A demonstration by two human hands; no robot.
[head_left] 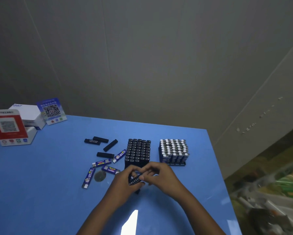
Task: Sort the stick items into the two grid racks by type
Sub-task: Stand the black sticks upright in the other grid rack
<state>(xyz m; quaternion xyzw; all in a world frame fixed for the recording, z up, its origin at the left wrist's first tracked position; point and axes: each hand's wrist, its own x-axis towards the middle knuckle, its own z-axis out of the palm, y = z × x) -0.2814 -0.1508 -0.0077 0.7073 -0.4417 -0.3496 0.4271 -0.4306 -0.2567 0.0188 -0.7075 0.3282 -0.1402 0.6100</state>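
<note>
Hands meet just in front of the black rack: left hand and right hand both pinch one black stick, each grip closed around it, the printed side facing up. To do this well, I'd turn the stick upright, line its end over a free slot just beyond the grip, and press straight down without nudging its neighbours. The count: four black sticks lie loose on the table beyond and left of the grip, plus the held one. Four blue sticks lie just left of the grip. Two racks stand there, the blue-and-white rack beyond and to the right.
</note>
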